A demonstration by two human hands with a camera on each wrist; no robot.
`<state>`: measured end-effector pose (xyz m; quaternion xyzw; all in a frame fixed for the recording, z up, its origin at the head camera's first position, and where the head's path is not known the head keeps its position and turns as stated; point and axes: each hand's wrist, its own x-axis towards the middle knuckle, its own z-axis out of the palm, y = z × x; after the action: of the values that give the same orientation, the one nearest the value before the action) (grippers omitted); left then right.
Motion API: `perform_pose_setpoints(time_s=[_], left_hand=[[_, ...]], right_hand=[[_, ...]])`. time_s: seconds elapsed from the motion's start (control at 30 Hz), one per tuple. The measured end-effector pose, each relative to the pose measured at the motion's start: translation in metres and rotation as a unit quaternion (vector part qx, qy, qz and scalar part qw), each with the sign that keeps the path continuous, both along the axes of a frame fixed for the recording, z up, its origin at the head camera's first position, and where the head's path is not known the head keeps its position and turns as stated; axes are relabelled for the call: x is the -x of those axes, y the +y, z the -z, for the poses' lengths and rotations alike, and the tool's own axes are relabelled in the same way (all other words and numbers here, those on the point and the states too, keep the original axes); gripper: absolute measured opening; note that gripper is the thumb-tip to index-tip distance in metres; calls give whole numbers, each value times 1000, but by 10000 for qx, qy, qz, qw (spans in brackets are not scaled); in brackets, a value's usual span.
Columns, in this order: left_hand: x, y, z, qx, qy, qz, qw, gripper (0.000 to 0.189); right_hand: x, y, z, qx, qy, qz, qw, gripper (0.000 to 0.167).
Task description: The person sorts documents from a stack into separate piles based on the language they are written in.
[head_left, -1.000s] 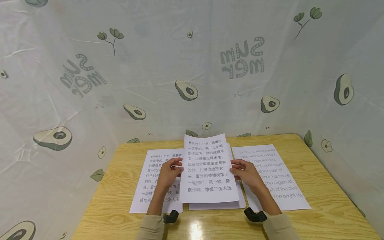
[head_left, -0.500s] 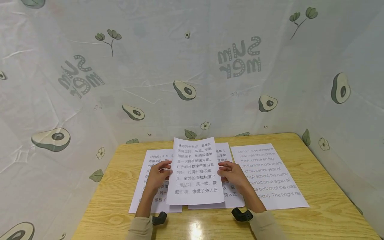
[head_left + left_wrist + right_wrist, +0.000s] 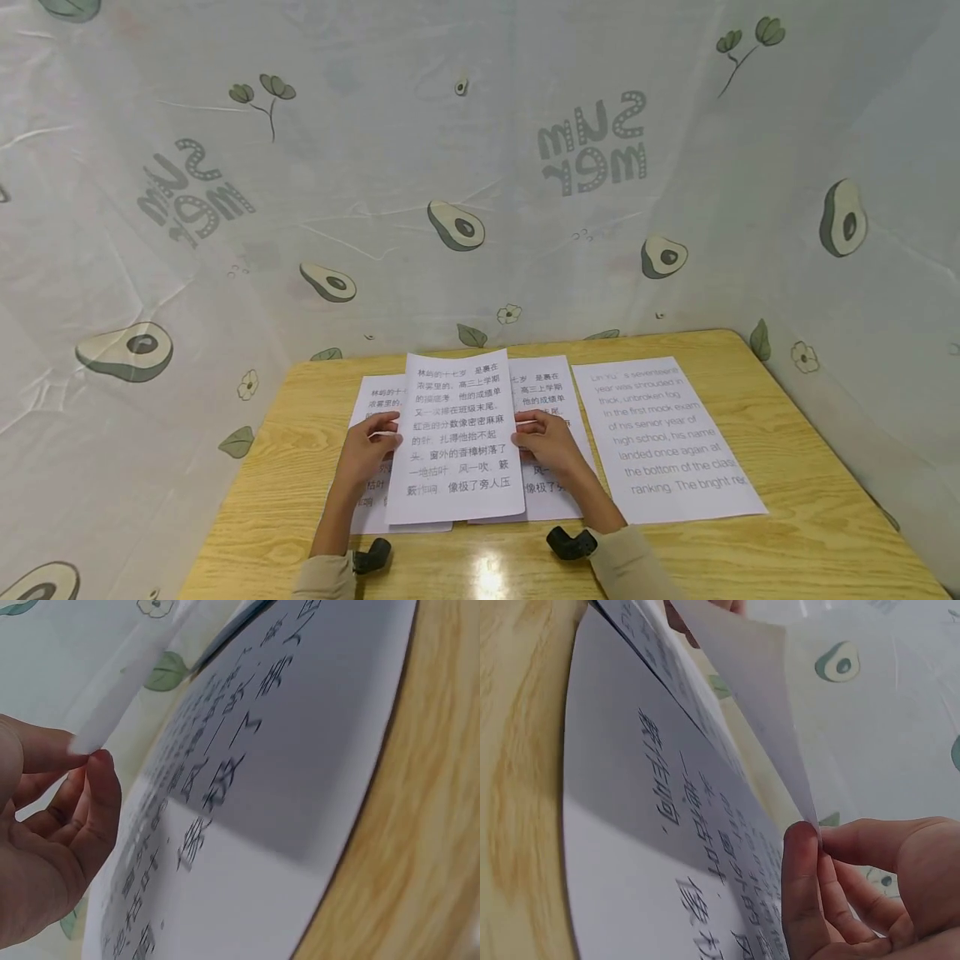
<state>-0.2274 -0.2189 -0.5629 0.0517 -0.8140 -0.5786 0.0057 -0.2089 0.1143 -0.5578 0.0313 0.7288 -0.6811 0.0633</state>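
Both hands hold up a white sheet of paper (image 3: 456, 442) printed with Chinese text, one at each side edge. My left hand (image 3: 369, 450) pinches the left edge between thumb and fingers; the left wrist view shows that pinch close up. On the opposite edge my right hand (image 3: 551, 446) pinches the paper in the same way. The raised sheet overlaps two more Chinese-text sheets lying on the table, a left sheet (image 3: 367, 518) and a middle sheet (image 3: 558, 500). In the right wrist view the held sheet (image 3: 769, 690) stands clear above the flat pages.
A sheet with large English text (image 3: 675, 442) lies on the right of the wooden table (image 3: 795, 450). Behind the table hangs a pale curtain (image 3: 390, 167) printed with avocados and leaves. Black wrist devices (image 3: 572, 543) sit at both sleeves.
Both hands have carried the held sheet leftward, from above the middle page to between the left and middle pages. The middle page's right part and the English sheet are now more exposed.
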Motion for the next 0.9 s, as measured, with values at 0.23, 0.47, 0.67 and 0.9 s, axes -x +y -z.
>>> perform_pose_setpoints(time_s=[0.23,0.47,0.67,0.9], left_hand=[[-2,-23,0,80,54,-20,10000,44],[-7,-42,2,307,-103,-149,9994,44],[-5,-57,-1,567,-198,-189,9980,44],[-2,-74,-4,696,-247,-195,9971,44]], right_hand=[[0,-23,7,-5,-22,-87,10000,37],[-5,-44,11,-6,41,-235,9997,39],[-6,-59,8,-64,86,-256,9996,38],[-2,-77,4,-162,149,-193,9996,35]])
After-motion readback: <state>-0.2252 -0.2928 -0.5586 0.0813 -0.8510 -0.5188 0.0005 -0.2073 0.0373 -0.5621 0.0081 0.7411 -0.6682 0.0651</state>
